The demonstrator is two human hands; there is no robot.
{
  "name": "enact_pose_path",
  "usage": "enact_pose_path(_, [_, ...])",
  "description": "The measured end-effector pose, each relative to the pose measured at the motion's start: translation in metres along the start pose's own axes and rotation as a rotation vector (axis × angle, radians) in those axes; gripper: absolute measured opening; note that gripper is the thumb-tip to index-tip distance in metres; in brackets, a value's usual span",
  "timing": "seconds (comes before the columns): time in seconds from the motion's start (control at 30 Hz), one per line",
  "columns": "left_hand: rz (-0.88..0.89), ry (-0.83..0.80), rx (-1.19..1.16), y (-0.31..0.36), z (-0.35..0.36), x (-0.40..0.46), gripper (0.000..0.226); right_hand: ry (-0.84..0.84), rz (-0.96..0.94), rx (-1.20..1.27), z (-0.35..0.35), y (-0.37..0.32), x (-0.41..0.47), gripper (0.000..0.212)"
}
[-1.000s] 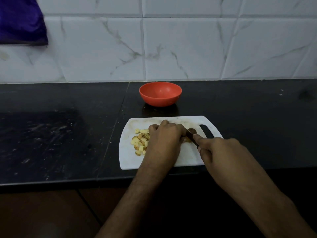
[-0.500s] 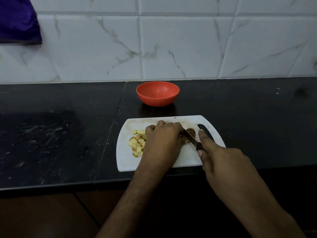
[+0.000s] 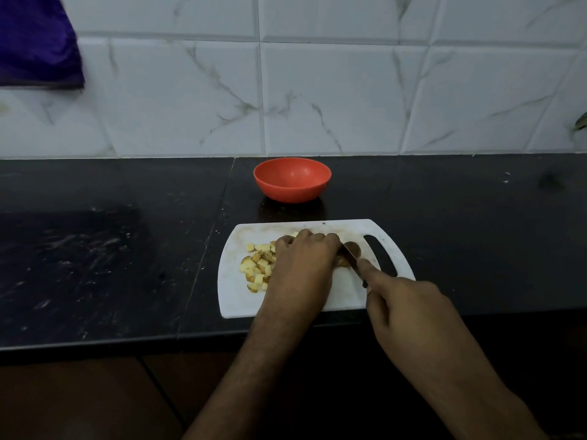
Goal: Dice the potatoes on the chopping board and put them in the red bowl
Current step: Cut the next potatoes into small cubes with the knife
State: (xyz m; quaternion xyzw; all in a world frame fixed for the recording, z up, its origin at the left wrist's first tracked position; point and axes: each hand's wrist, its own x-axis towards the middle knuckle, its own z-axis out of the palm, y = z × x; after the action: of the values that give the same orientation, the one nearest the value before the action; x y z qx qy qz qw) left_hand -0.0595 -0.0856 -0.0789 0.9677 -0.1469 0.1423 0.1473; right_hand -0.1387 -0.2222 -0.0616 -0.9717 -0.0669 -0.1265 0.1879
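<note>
Two hands work over our black countertop (image 3: 95, 249). On it lies the white chopping board (image 3: 235, 300), and beyond our fingertips stands the red bowl (image 3: 292, 179). Our left hand (image 3: 301, 268) curls its fingers down on the brown potato piece (image 3: 351, 249). Our right hand (image 3: 409, 309) grips the knife (image 3: 351, 257), blade against those fingers. Left of the left fingers lie the diced potato cubes (image 3: 259, 265).

No text, label, brand or number can be read anywhere. The board (image 3: 241, 300), bowl (image 3: 292, 181) and wall tiles (image 3: 333, 96) bear no writing.
</note>
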Motion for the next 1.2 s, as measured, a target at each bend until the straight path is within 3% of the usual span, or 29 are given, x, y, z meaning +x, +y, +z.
enact_pose_path(0.13, [0.008,-0.011,0.004,-0.002,0.001,0.002,0.02,-0.075,0.007,-0.106,0.001,-0.005,0.002,0.056])
enact_pose_path(0.33, [0.001,-0.037,0.027,-0.002,0.002,0.006,0.02,-0.252,0.097,-0.35,0.017,-0.014,0.013,0.078])
enact_pose_path(0.53, [0.0,-0.062,0.043,-0.003,0.0,0.008,0.024,-0.365,0.095,-0.421,0.002,-0.019,0.024,0.082])
enact_pose_path(0.77, [-0.007,-0.09,0.048,-0.005,-0.001,0.012,0.024,-0.292,0.065,-0.359,0.002,-0.01,0.028,0.041])
enact_pose_path(0.87, [-0.008,-0.076,0.05,-0.006,0.001,0.011,0.022,-0.418,0.097,-0.405,0.011,-0.009,0.032,0.058])
enact_pose_path(0.97, [0.002,-0.027,0.005,-0.006,0.003,0.009,0.024,-0.363,0.092,-0.369,0.016,-0.003,0.031,0.071])
enact_pose_path(1.2, [-0.022,0.005,-0.007,-0.005,0.005,0.008,0.024,-0.282,0.131,-0.207,0.01,-0.001,-0.003,0.067])
